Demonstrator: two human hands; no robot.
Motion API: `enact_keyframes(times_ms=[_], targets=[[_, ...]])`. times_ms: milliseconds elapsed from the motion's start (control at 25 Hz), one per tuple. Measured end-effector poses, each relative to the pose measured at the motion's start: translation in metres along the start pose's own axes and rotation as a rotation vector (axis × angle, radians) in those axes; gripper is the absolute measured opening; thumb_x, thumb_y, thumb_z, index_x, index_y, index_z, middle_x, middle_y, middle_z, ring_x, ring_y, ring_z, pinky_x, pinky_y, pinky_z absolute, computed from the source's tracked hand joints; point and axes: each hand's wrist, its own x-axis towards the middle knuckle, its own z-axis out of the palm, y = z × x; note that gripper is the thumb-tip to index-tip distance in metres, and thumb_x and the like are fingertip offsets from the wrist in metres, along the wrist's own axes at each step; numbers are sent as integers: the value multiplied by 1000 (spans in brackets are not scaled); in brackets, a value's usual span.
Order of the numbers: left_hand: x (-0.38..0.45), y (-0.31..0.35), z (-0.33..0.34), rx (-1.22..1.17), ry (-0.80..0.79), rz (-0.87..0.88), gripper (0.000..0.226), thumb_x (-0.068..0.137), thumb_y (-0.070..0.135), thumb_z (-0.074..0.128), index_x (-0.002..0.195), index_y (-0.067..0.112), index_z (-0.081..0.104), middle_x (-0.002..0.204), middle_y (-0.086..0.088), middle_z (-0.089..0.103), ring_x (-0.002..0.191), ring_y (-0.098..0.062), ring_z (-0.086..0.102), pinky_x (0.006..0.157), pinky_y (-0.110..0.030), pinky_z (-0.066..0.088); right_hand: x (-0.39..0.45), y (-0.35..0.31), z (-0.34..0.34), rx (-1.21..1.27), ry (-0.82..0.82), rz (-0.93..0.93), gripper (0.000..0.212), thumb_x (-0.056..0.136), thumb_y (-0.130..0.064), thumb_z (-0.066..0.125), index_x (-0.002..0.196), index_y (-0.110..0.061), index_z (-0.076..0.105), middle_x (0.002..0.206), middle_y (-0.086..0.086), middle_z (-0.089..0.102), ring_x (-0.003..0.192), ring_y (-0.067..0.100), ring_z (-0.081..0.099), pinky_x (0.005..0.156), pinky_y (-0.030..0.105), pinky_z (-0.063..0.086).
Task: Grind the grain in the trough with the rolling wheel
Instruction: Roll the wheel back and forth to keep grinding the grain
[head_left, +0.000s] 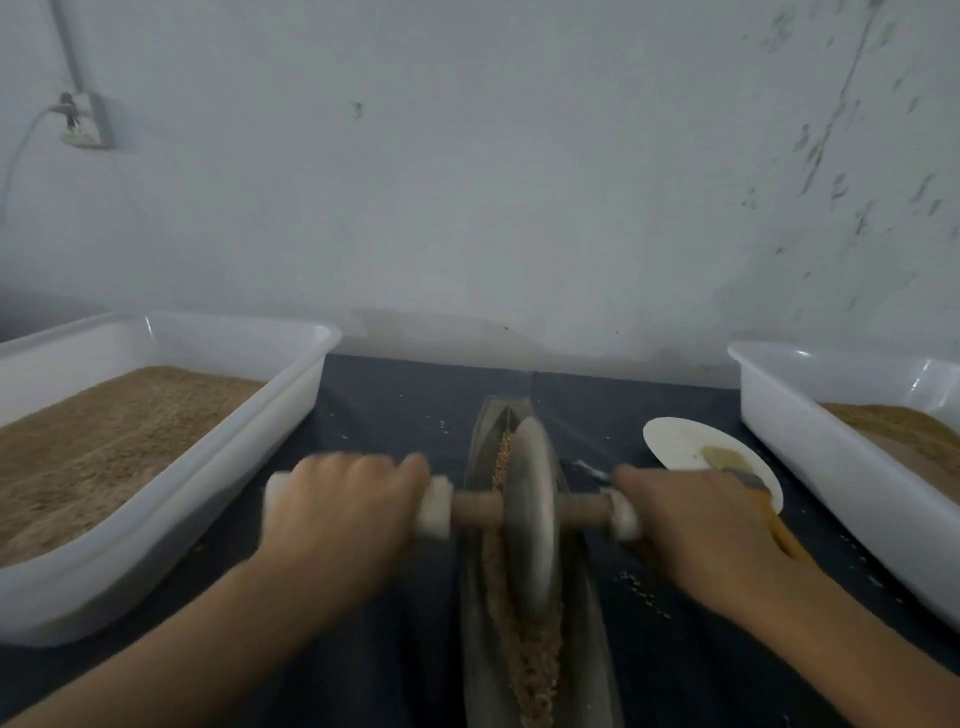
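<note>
Near edge of the table (395, 395), centre: long, narrow metal trough (592, 670), boat-shaped, tapering to a point at its far end, running from near edge toward the wall. Coarse tan grain (535, 660) heaped along its channel. Upright in the trough, a grey disc-shaped rolling wheel (530, 514), smooth, on a wooden axle (475, 512) crosswise with white padded grips. Left hand (337, 514) curled round the left grip; right hand (691, 525) curled round the right grip, both blurred. Dark cloth covering the table, with scattered grains just right of the trough. Left edge: white plastic tray (291, 415), rectangular, filled with fine brown grain. Right edge: a second white tray (810, 452), partly filled. Between trough and right tray, a round white plate (675, 441) bearing a brush (727, 457), partly hidden by the right hand.
</note>
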Motion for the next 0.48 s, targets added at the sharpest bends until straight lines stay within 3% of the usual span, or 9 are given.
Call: enact_keyframes(times_ms=[80, 160, 320, 400, 480], targets=[[50, -3, 13, -19, -24, -54, 24, 84, 42, 60, 90, 31, 39, 81, 9, 55, 69, -13, 53, 59, -29, 32, 39, 6, 14, 5, -2, 134, 32, 80, -42, 64, 83, -34, 33, 84, -7, 61, 73, 17, 58, 56, 31, 34], [80, -4, 16, -6, 23, -81, 19, 87, 35, 57, 89, 28, 40, 90, 5, 62, 74, -19, 56, 62, -32, 34, 66, 7, 21, -26, 32, 187, 25, 85, -43, 61, 92, -29, 41, 93, -4, 63, 82, 24, 60, 60, 33, 35], [37, -2, 8, -83, 18, -16, 27, 83, 38, 62, 89, 30, 37, 85, 9, 57, 73, -15, 55, 62, -30, 35, 21, 0, 7, 45, -42, 106, 24, 84, -42, 62, 91, -32, 41, 87, -9, 60, 78, 15, 59, 61, 32, 39], [-10, -2, -4, -103, 98, 112, 39, 67, 39, 76, 83, 32, 41, 70, 11, 47, 59, -11, 46, 54, -26, 30, -23, -7, -10, 34, 35, -41, 40, 61, -42, 78, 77, -36, 42, 66, -12, 53, 58, 7, 54, 46, 24, 28], [-46, -1, -22, -136, 265, 229, 48, 42, 29, 83, 69, 28, 44, 55, 10, 38, 43, -13, 39, 47, -22, 11, -50, -14, -28, 62, 208, -110, 58, 27, -39, 85, 60, -32, 39, 47, -10, 39, 37, 10, 46, 42, 18, 8]])
